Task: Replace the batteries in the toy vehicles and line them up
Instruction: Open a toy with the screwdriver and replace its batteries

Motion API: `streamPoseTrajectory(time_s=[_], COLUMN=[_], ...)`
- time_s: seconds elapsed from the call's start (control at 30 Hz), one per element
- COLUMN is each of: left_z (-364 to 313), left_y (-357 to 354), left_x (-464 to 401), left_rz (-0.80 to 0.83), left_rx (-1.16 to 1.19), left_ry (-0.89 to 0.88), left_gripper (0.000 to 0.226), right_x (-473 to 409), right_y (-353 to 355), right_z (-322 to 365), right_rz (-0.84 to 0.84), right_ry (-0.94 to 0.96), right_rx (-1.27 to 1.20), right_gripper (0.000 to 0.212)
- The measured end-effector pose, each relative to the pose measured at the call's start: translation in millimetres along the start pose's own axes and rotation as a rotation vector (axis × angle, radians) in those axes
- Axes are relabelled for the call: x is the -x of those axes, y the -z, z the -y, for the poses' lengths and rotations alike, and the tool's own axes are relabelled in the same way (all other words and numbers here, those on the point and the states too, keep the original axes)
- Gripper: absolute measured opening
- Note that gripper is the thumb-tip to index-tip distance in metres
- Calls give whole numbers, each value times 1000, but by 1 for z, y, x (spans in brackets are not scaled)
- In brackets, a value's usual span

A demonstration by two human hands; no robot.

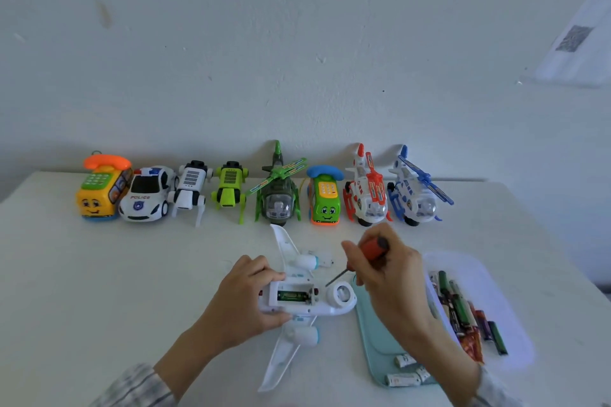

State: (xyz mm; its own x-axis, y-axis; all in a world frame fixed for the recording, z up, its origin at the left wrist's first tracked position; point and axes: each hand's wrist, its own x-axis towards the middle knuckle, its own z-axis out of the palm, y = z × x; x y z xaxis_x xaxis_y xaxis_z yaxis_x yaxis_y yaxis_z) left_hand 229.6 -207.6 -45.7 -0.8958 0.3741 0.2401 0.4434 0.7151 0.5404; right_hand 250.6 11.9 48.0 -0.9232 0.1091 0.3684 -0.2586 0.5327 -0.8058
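**Battery Compartment Open on Toy Aeroplane; Eight Vehicles Already in Line**

A white table [99, 274] set against a plain pale wall is recorded. At its near centre a white plastic toy aeroplane [299, 301] is laid belly-up, its fuselage running left to right and its wings pointing away from and towards the person. The battery compartment [292, 296] is uncovered, with a battery seen inside. The fuselage is gripped at its left end by the left hand [246, 297]. Just right of the compartment, a red-handled screwdriver [360, 258] is clasped in the right hand [388, 277], its thin metal shaft angled down-left towards the compartment; this hand is judged the nearer for the coming move. Further right, loose batteries [463, 311] lie on a clear tray, with pale ones on a teal tray [373, 334]. Along the far edge, a row of vehicles [264, 192] is lined up.
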Motion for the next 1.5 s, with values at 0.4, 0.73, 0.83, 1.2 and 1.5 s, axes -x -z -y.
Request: streamPoseTrajectory(time_s=[0.4,0.73,0.83,1.2,1.5], left_z=[-3,-1,-1,-2,-1], left_y=[0,1,2,0,-2], left_x=[2,-2,-4,-4,-3], left_rz=[-2,13,9,1,1], left_rx=[-7,-3,-2,3,12], left_ry=[21,18,18,43,37], left_gripper=[62,66,68,65,61], right_x=[13,25,18,11,26], right_y=[-51,-39,-31,-35,-64], right_z=[-27,-32,-43,-32,-11], right_rz=[132,-232,-283,219,520], right_ry=[185,-327,-520,-573,-159], right_rx=[35,-374,-456,-231,636], right_gripper=[23,20,15,11,22])
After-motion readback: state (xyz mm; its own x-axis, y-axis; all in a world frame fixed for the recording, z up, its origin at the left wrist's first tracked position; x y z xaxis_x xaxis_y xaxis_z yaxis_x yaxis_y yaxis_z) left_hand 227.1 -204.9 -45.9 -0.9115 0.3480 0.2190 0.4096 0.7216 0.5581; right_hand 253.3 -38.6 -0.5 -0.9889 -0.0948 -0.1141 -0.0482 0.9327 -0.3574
